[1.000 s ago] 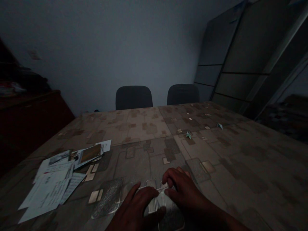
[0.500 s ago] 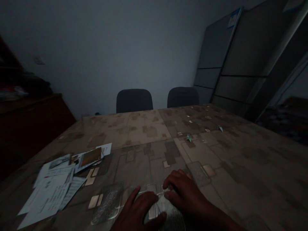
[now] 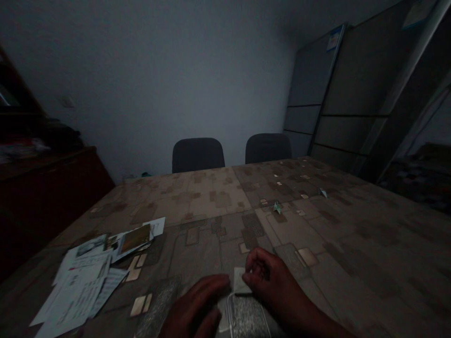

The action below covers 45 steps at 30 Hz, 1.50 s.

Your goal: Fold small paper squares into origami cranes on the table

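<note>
Near the front edge of the table, a small pale square of paper (image 3: pixel 240 280) stands out between my hands. The thumb and curled fingers of my right hand (image 3: pixel 269 277) pinch its right side. Just left of it, my left hand (image 3: pixel 197 305) is open, fingers stretched and thumb apart, with a gap between it and the paper. Farther back on the patterned tablecloth (image 3: pixel 225 253) sits a small greenish folded paper piece (image 3: pixel 277 207). Another small pale folded piece (image 3: pixel 322 193) lies beyond it to the right.
A loose pile of printed papers (image 3: pixel 77 281) lies at the left, topped by a brown-gold card (image 3: pixel 136 238). Two dark chairs (image 3: pixel 198 155) stand behind the far table edge. A dark red cabinet (image 3: pixel 52 188) is at the left and sliding panels (image 3: pixel 352 94) at the right. The room is dim.
My right hand has curled into a pinch, and the pale paper now shows clearly by its fingertips. My left hand has shifted slightly left, away from it. The camera view has tilted slightly up.
</note>
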Each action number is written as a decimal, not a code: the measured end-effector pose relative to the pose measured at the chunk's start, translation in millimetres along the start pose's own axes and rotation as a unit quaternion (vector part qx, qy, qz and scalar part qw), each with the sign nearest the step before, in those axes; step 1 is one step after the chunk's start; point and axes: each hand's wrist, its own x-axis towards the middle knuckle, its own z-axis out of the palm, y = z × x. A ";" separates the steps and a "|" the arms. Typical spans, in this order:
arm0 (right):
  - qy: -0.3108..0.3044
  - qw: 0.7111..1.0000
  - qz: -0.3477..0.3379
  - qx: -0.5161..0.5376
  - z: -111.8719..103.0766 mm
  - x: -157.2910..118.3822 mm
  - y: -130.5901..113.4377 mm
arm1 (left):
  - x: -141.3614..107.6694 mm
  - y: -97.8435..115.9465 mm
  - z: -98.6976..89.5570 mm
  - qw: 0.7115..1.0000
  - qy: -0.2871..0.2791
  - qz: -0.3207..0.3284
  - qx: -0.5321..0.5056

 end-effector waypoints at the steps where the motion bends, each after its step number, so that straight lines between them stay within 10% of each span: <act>1: 0.029 0.999 -0.010 0.045 0.3 1.8 0.5 | 5.6 0.8 2.3 0.994 0.029 -0.043 -0.094; 7: 0.083 0.989 -0.015 0.125 2.0 4.8 8.6 | 44.5 10.3 37.1 0.902 0.027 -0.176 -0.393; 28: 0.019 0.995 0.005 0.094 4.5 3.8 13.4 | 50.1 16.4 27.7 0.913 0.059 -0.183 -0.360; 36: -0.053 0.960 -0.235 -0.142 -33.0 2.9 -12.7 | 58.9 28.8 5.2 0.920 -0.045 -0.199 -0.334; 45: -0.082 0.910 -0.354 -0.199 -24.6 2.7 -5.2 | 53.2 30.2 17.2 0.908 -0.018 -0.220 -0.356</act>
